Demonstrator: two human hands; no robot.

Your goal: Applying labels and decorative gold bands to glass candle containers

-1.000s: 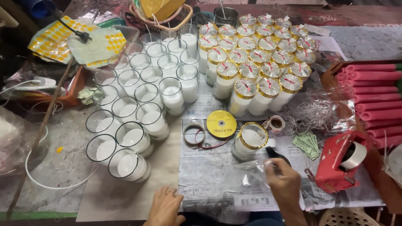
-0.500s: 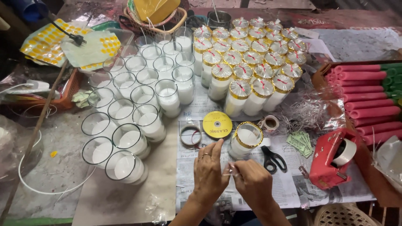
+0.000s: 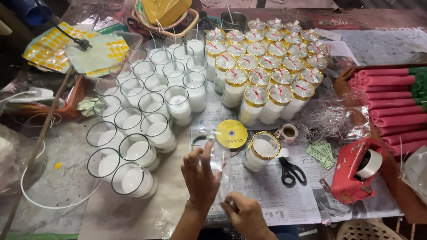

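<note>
My left hand (image 3: 199,174) is raised with fingers up, pinching the top of a clear plastic sheet (image 3: 219,164). My right hand (image 3: 242,214) grips the same sheet's lower end near the table's front edge. Just beyond them a glass candle with a gold rim band (image 3: 262,150) stands on newspaper (image 3: 271,195). A yellow ribbon spool (image 3: 231,133) lies flat to its left, black scissors (image 3: 291,170) to its right.
Several open glass candles (image 3: 147,111) stand at left, several wrapped ones with gold tops (image 3: 267,66) at the back. A red tape dispenser (image 3: 356,171), a small tape roll (image 3: 288,131), green slips (image 3: 323,153) and pink foam tubes (image 3: 393,106) are at right.
Both hands came together on the plastic sheet, then spread apart: the left hand rose and moved left, the right hand dropped toward the front edge, stretching the sheet between them.
</note>
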